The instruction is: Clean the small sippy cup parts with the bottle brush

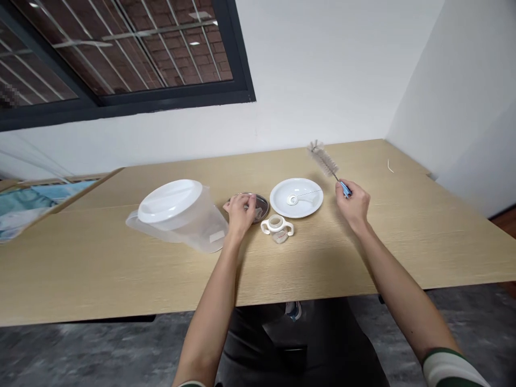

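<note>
Brush held up in right hand, left hand on the dark round lid.
R fingers shut on bottle brush handle, bristles raised over surface. L curled on lid, grip unclear. Next prob. needs lid lifted. Handled cup & white plate crowd centre, pitcher left; free room right, near edge close.
</note>
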Demonstrator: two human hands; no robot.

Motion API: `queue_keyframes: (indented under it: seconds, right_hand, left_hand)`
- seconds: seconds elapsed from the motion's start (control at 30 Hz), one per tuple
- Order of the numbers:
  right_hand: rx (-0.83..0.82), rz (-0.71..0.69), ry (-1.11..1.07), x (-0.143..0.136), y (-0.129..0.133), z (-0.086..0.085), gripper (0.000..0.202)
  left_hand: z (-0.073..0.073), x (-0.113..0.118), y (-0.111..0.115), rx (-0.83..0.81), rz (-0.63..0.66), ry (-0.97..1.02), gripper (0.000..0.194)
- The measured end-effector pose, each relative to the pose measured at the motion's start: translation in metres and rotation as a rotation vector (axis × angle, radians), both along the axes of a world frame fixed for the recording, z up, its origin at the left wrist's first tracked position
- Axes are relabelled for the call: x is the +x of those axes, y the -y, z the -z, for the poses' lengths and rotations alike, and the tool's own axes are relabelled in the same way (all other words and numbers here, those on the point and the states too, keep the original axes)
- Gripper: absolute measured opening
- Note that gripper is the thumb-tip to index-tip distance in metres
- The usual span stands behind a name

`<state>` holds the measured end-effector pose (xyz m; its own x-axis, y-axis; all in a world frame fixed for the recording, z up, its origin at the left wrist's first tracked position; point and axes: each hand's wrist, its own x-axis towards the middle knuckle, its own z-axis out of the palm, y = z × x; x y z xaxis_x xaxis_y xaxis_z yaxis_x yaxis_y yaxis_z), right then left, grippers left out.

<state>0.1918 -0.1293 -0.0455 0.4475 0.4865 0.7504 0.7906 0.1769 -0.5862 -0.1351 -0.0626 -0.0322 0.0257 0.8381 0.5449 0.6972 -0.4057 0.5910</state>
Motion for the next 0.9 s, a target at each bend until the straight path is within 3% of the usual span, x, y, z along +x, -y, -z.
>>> queue_keyframes:
  seconds: [0.13,0.2,0.27,0.4,0.5,0.73,0.9]
  right_hand:
    - [-0.019,-0.002,-0.062,0.0,-0.003,0.001,0.037]
    - [-0.025,0.005,-0.089,-0.001,-0.004,0.001,0.037]
    - [-0.031,0.012,-0.109,-0.001,-0.004,0.001,0.037]
    - [-0.036,0.007,-0.127,-0.002,-0.005,0.001,0.038]
    - [-0.021,-0.006,-0.124,-0.003,-0.006,0.001,0.037]
    - [-0.036,-0.008,-0.125,-0.005,-0.005,-0.002,0.033]
    - [-0.016,-0.026,-0.125,-0.006,-0.003,-0.006,0.032]
  left_hand:
    - [-0.02,0.009,-0.012,-0.112,0.223,0.045,0.035]
    - [-0.031,0.021,-0.022,-0.232,0.335,-0.054,0.03]
    - [-0.04,0.038,-0.032,-0.343,0.419,-0.224,0.039]
    - [-0.046,0.079,-0.048,-0.435,0.455,-0.622,0.061]
    - [-0.043,0.102,-0.058,-0.436,0.418,-0.784,0.068]
    - [-0.037,0.119,-0.074,-0.472,0.412,-0.778,0.042]
    - [-0.044,0.092,-0.068,-0.425,0.46,-0.565,0.045]
